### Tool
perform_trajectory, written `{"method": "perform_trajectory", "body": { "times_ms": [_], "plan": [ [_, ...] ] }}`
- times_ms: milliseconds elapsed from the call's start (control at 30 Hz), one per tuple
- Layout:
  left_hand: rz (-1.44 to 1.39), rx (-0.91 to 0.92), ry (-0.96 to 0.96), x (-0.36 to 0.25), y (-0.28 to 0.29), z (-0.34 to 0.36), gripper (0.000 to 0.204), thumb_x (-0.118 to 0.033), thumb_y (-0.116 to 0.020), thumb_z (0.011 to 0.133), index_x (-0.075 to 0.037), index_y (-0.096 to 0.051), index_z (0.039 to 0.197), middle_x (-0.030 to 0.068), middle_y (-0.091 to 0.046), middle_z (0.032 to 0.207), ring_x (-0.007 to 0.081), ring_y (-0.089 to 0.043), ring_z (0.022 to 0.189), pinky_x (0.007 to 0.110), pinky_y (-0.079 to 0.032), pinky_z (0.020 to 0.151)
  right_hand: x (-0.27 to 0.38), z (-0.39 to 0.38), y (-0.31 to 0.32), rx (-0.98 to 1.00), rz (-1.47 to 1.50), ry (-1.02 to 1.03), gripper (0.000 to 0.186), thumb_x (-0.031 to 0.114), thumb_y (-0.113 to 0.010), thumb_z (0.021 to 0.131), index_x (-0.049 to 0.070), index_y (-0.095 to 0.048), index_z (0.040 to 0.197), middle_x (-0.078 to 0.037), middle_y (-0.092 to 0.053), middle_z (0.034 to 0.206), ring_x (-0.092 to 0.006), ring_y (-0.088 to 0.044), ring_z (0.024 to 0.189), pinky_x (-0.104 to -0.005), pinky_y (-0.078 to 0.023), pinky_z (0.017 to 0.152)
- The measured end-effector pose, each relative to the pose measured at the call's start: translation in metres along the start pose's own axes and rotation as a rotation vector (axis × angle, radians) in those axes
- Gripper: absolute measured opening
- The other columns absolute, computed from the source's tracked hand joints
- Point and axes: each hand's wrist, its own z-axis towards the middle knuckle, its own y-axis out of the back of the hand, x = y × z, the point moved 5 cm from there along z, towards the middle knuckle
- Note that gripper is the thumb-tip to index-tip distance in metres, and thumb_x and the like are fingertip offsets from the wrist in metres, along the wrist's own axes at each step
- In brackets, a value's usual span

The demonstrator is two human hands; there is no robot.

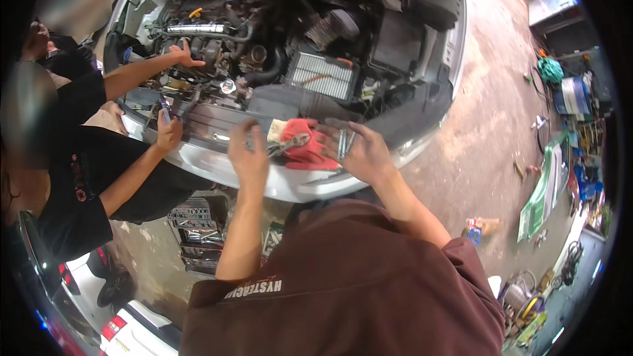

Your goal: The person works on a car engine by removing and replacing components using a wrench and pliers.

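Observation:
My right hand (368, 156) is turned palm up over the front edge of the car, its fingers partly spread. A few silvery bolts (342, 142) rest across the fingers of that hand. Beside it, red gloves (315, 156) with a pale cuff lie on the front panel, and what looks like a pair of pliers (294, 142) lies on them. My left hand (249, 151) hovers just left of the gloves. Motion smears its fingers, so I cannot see whether it holds anything.
The open engine bay has an engine (208, 49) and a pleated air filter (322, 76). At left a co-worker's hand (186, 57) reaches over the engine; the other hand (169, 133) holds a small tool. A tool case (192, 221) stands below. A green panel (537, 198) lies at right.

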Motion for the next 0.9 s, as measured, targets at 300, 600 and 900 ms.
{"method": "perform_trajectory", "body": {
  "times_ms": [300, 600, 900],
  "plan": [
    [-0.02, 0.629, 0.007, -0.088, -0.04, -0.064, 0.025, -0.021, -0.076, 0.091, 0.002, -0.074, 0.1, 0.0165, -0.074, 0.088, 0.0304, -0.071, 0.078, 0.039, -0.054, 0.071, -0.039, -0.031, -0.015, 0.008, -0.356, 0.147, 0.05, 0.024, -0.048, 0.105, -0.006, -0.052, 0.145, -0.02, -0.058, 0.149, -0.0295, -0.054, 0.139, -0.0408, -0.04, 0.12],
    [0.065, 0.804, 0.204, -0.099, -0.05, -0.073, 0.03, -0.027, -0.075, 0.09, 0.003, -0.071, 0.095, 0.02, -0.072, 0.085, 0.0361, -0.071, 0.08, 0.046, -0.053, 0.073, -0.03, -0.038, 0.0, 0.006, -0.101, -0.053, 0.05, 0.025, -0.047, 0.104, -0.006, -0.057, 0.142, -0.018, -0.061, 0.145, -0.0281, -0.057, 0.133, -0.04, -0.044, 0.112],
    [-0.805, 0.5, 0.777, -0.115, -0.064, -0.108, 0.019, -0.014, -0.055, 0.098, -0.001, -0.064, 0.109, 0.0062, -0.064, 0.08, 0.0186, -0.061, 0.07, 0.036, -0.051, 0.067, 0.001, -0.044, 0.041, 0.254, -0.416, 0.028, 0.053, 0.031, -0.035, 0.109, 0.0, -0.047, 0.151, -0.015, -0.048, 0.161, -0.0267, -0.047, 0.145, -0.0462, -0.038, 0.117]
  ]
}}
